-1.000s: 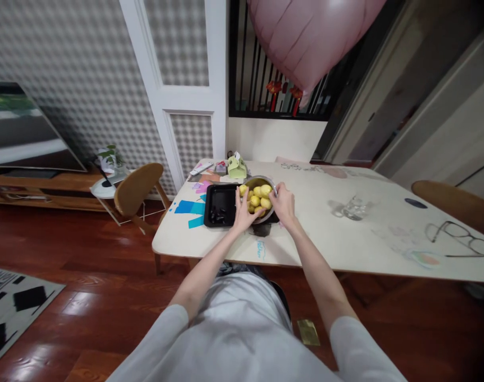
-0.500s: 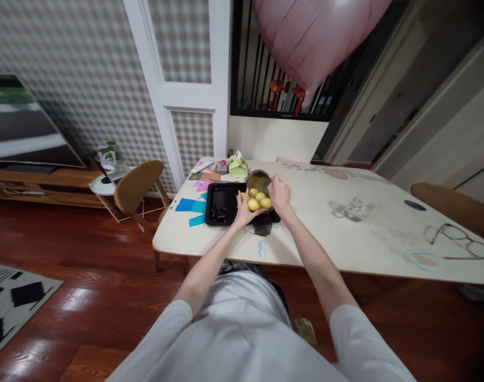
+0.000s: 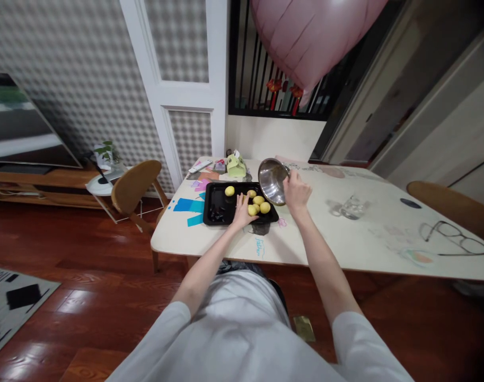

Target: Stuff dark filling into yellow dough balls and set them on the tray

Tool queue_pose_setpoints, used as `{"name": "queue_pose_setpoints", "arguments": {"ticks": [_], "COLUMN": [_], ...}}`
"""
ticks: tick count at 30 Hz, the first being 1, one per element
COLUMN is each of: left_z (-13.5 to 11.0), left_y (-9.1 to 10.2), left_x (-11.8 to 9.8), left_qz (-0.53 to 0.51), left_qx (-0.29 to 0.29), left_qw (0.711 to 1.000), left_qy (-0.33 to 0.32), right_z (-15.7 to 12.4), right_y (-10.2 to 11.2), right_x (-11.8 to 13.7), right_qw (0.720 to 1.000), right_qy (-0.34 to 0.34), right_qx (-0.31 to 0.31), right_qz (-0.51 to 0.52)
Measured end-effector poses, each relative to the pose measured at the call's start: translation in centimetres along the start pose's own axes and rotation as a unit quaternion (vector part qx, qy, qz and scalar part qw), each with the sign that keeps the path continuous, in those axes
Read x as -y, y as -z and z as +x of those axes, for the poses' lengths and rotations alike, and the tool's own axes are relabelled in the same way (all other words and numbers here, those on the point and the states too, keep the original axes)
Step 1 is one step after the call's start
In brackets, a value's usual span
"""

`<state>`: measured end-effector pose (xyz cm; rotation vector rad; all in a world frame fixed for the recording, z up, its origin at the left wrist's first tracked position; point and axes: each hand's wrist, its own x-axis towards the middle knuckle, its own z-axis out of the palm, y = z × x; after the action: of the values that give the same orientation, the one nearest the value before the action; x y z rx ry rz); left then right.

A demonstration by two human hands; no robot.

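Observation:
Several small yellow potatoes [image 3: 258, 200] lie grouped in the right half of a black baking tray [image 3: 216, 209]. One more potato [image 3: 229, 191] rests apart near the tray's far edge. Over the tray, my left hand [image 3: 242, 212] is spread against the left side of the group, partly hiding some of it. My right hand [image 3: 297, 192] grips the rim of a shiny metal bowl [image 3: 272, 181]. The bowl is tilted at the tray's right side, its inside facing me with nothing visible in it.
A green tissue box [image 3: 236, 165] and a white remote [image 3: 200, 166] stand behind the tray. Toward the right of the table [image 3: 325, 239] are a clear glass [image 3: 353, 208] and eyeglasses [image 3: 460, 239]. A wooden chair [image 3: 136, 188] is at the left; a pink balloon [image 3: 317, 42] hangs above.
The bowl has moved right, away from the potatoes, in my right hand. The potatoes have gone from the bowl onto the tray, one rolling left. My left hand has let go of the bowl.

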<state>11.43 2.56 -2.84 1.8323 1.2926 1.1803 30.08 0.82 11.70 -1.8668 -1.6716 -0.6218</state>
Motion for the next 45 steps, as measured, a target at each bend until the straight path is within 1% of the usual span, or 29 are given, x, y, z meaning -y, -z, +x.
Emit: {"name": "queue_pose_setpoints", "arguments": {"ticks": [2, 4, 6, 8, 10, 11, 12, 14, 16, 18, 21, 22, 24, 27, 29, 30, 31, 33, 35, 36, 37, 38, 40, 42, 45], "left_z": [-0.3, -0.7, -1.1, -1.8, -3.0, -3.7, -4.6, -6.4, -8.2, -9.6, -11.0, -11.2, -11.5, -11.7, -11.9, -12.0, -12.2, -12.5, -12.9, -13.1, -13.3, -13.4, -13.7, -13.8, -13.8], "left_y": [0.2, 0.5, 1.0, 1.7, 2.5, 3.0, 3.5, 4.5, 5.7, 7.1, 9.6, 10.4, 12.0, 13.6, 13.9, 13.8, 13.6, 13.0, 12.3, 11.9, 11.6, 11.4, 11.0, 10.9, 10.8], "left_x": [0.0, 0.1, 0.1, -0.1, -0.5, -0.7, -1.0, -1.6, -2.0, -2.1, -1.6, -1.3, -0.8, -0.5, -1.0, -1.5, -2.1, -3.3, -4.4, -4.7, -4.9, -5.0, -4.8, -4.5, -4.2], "left_qz": [0.011, 0.011, 0.002, -0.009, -0.022, -0.03, -0.038, -0.054, -0.066, -0.061, -0.024, -0.007, 0.031, 0.079, 0.091, 0.089, 0.085, 0.078, 0.085, 0.094, 0.104, 0.117, 0.14, 0.158, 0.169], "left_qx": [-0.003, -0.005, -0.001, -0.003, -0.026, -0.044, -0.061, -0.089, -0.11, -0.128, -0.144, -0.14, -0.115, -0.082, -0.093, -0.104, -0.111, -0.103, -0.056, -0.023, 0.009, 0.036, 0.067, 0.075, 0.076], "left_qw": [1.0, 0.999, 0.999, 0.999, 0.998, 0.997, 0.996, 0.992, 0.989, 0.986, 0.984, 0.984, 0.986, 0.986, 0.984, 0.983, 0.982, 0.982, 0.985, 0.985, 0.984, 0.981, 0.977, 0.975, 0.973], "left_qy": [-0.022, -0.037, -0.04, -0.042, -0.048, -0.052, -0.056, -0.064, -0.076, -0.09, -0.102, -0.106, -0.115, -0.122, -0.123, -0.125, -0.128, -0.136, -0.142, -0.145, -0.147, -0.149, -0.147, -0.141, -0.136], "right_z": [-1.2, -2.8, -4.4, -6.0, -7.4, -8.1, -8.8, -10.0, -11.1, -12.0, -12.9, -13.1, -13.4, -13.6, -13.6, -13.5, -13.4, -12.9, -12.2, -11.8, -11.4, -11.0, -10.2, -9.5, -8.7], "right_y": [1.1, 2.0, 2.6, 2.8, 2.7, 2.5, 2.2, 1.4, 0.5, -0.5, -1.8, -2.2, -2.9, -3.5, -3.4, -3.2, -3.1, -2.7, -2.7, -2.8, -3.1, -3.4, -4.4, -5.3, -6.4], "right_x": [-1.3, -2.7, -4.1, -5.3, -6.0, -6.1, -6.0, -5.3, -3.9, -2.2, 0.2, 0.8, 1.7, 2.1, 2.0, 1.9, 1.7, 1.4, 1.0, 0.8, 0.7, 0.5, 0.5, 0.6, 1.2], "right_qw": [0.999, 0.997, 0.992, 0.987, 0.978, 0.969, 0.954, 0.912, 0.869, 0.832, 0.801, 0.795, 0.787, 0.786, 0.791, 0.798, 0.811, 0.851, 0.892, 0.905, 0.912, 0.913, 0.906, 0.898, 0.883], "right_qy": [-0.022, -0.046, -0.061, -0.06, -0.047, -0.04, -0.034, -0.031, -0.034, -0.033, -0.025, -0.02, -0.013, -0.011, -0.002, 0.009, 0.022, 0.047, 0.082, 0.111, 0.148, 0.189, 0.263, 0.31, 0.359], "right_qx": [-0.013, -0.011, 0.006, 0.027, 0.057, 0.08, 0.11, 0.175, 0.232, 0.272, 0.304, 0.308, 0.313, 0.313, 0.307, 0.299, 0.287, 0.254, 0.22, 0.207, 0.197, 0.192, 0.193, 0.203, 0.222], "right_qz": [0.024, 0.058, 0.106, 0.146, 0.195, 0.232, 0.278, 0.37, 0.436, 0.482, 0.516, 0.522, 0.532, 0.534, 0.529, 0.523, 0.51, 0.457, 0.386, 0.354, 0.328, 0.307, 0.27, 0.236, 0.205]}}
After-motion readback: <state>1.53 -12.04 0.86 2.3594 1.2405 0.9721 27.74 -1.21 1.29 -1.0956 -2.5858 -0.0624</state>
